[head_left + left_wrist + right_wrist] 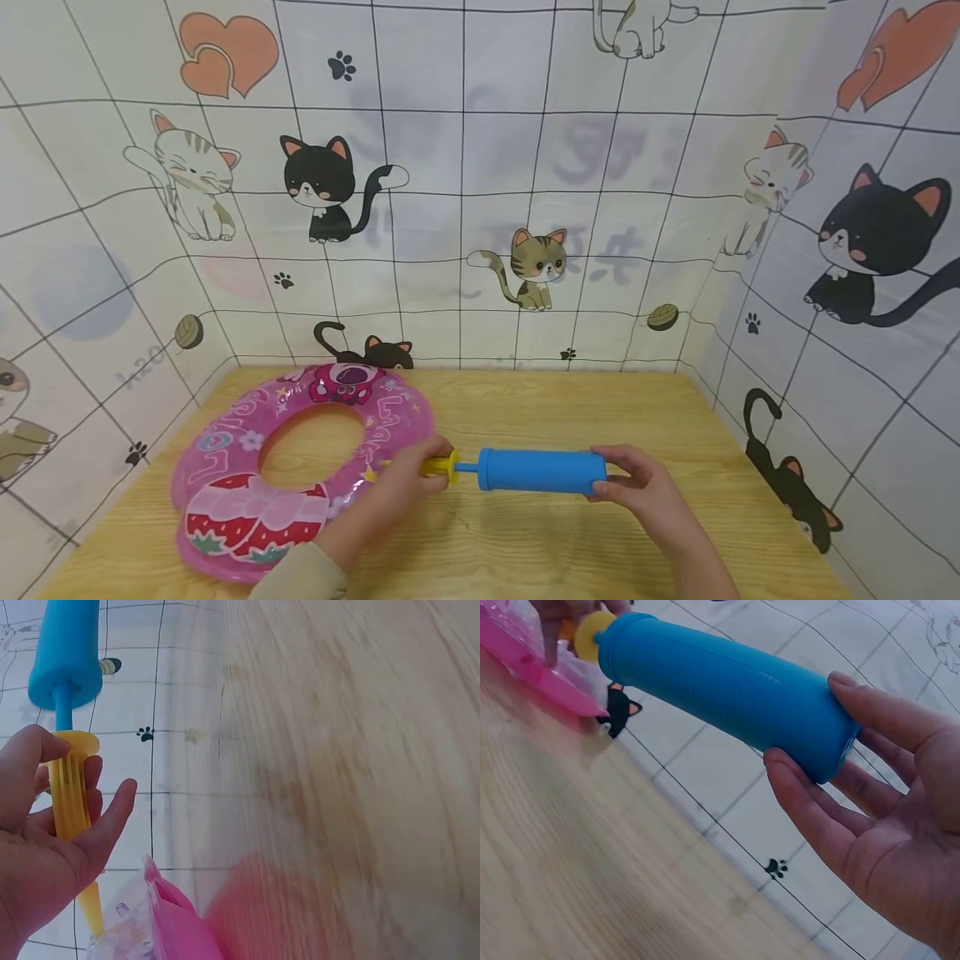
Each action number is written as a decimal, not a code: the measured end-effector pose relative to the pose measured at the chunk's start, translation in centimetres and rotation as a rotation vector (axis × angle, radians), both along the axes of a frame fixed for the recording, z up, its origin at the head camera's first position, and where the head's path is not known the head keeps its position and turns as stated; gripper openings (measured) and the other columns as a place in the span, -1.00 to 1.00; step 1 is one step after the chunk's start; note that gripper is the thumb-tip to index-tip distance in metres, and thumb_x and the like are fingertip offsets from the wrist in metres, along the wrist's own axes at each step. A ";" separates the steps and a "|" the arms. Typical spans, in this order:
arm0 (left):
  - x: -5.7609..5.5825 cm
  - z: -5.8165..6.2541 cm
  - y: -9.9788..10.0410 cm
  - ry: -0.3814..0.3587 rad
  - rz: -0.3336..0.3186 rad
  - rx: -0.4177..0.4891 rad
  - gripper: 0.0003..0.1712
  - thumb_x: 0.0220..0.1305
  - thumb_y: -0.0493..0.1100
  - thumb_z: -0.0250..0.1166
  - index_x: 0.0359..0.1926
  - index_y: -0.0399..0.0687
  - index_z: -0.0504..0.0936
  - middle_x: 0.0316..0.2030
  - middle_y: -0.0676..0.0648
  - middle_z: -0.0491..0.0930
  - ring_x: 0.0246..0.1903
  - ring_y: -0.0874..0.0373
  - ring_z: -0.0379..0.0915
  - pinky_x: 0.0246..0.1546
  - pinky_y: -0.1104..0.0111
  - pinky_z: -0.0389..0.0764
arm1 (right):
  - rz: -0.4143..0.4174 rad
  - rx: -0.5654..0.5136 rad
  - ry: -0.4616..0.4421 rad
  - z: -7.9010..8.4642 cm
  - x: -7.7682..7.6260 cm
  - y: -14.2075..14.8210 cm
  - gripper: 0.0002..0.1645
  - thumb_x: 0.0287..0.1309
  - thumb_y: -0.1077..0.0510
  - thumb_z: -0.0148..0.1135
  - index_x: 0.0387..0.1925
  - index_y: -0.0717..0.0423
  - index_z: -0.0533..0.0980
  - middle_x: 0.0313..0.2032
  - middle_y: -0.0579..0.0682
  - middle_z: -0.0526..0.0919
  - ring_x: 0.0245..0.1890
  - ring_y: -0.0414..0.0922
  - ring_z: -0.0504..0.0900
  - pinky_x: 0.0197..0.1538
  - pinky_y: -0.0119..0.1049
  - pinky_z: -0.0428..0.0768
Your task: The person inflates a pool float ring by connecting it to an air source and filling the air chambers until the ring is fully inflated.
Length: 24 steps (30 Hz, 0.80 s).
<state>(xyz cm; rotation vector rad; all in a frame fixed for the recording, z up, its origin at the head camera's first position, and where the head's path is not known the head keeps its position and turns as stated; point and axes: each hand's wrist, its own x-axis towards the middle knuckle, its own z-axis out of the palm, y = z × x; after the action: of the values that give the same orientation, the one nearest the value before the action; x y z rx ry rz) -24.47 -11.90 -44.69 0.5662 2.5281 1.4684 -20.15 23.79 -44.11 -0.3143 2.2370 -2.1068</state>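
In the head view, the blue pump barrel (540, 471) is held over the wood-grained table (570, 408), just right of the pink swim ring (213, 458), which is of glossy, printed film and puffed out roundly; I judge that the step in hand is pumping air at this ring. In the left wrist view, your left grip (45, 847) has thumb and fingers around the ribbed yellow handle (70, 791), and the tapered yellow tip (90, 911) goes down to the see-through plastic (124, 937) of the ring; whether it sits in a valve, I cannot tell. A short, smooth blue rod (64, 709) joins handle and barrel. In the right wrist view, your right grip (896, 851) pinches the far end of the barrel, a stiff-looking, finely ridged cylinder. The next move seems to call for a steady tip while you work the barrel straight along the rod.
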 end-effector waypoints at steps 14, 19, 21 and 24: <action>-0.6 0.2 1.3 0.058 0.029 -0.026 -0.71 0.23 -0.32 0.30 -0.07 0.07 0.55 -0.19 0.07 0.55 -0.17 0.07 0.45 -0.03 0.12 0.54 | -0.103 0.031 0.009 1.3 0.9 -1.4 -0.38 0.16 0.23 0.35 0.25 0.23 0.40 0.26 0.23 0.39 -0.07 -0.04 0.66 -0.03 -0.17 0.62; -0.9 -0.2 0.1 0.019 0.046 -0.043 -0.69 0.23 -0.30 0.32 -0.04 0.08 0.56 -0.15 0.08 0.56 -0.13 0.06 0.43 0.03 0.08 0.51 | -0.130 0.066 0.021 1.5 1.6 0.8 -0.37 0.20 0.20 0.32 0.28 0.23 0.38 0.26 0.18 0.40 -0.05 -0.08 0.66 -0.02 -0.13 0.62; -1.0 -0.3 -0.4 0.010 0.042 -0.045 -0.69 0.23 -0.30 0.31 -0.03 0.07 0.56 -0.15 0.07 0.55 -0.12 0.06 0.43 0.05 0.08 0.49 | -0.149 0.086 0.008 1.5 1.9 1.7 -0.37 0.21 0.17 0.32 0.28 0.22 0.38 0.22 0.03 0.46 -0.06 -0.10 0.66 -0.01 -0.14 0.62; -0.9 -0.4 -1.1 -0.018 0.033 -0.050 -0.69 0.25 -0.27 0.31 0.00 0.08 0.55 -0.14 0.07 0.54 -0.09 0.06 0.42 0.06 0.08 0.50 | -0.167 0.111 0.007 1.3 2.5 3.0 -0.37 0.23 0.16 0.31 0.30 0.21 0.37 0.13 -0.22 0.49 -0.07 -0.14 0.66 -0.02 -0.17 0.63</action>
<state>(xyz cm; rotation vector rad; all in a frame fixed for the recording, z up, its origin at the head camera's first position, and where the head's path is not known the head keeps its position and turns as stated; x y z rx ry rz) -25.39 -13.02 -45.09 0.5043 2.5645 1.4096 -17.69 26.80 -42.86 -0.1340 2.4520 -2.0463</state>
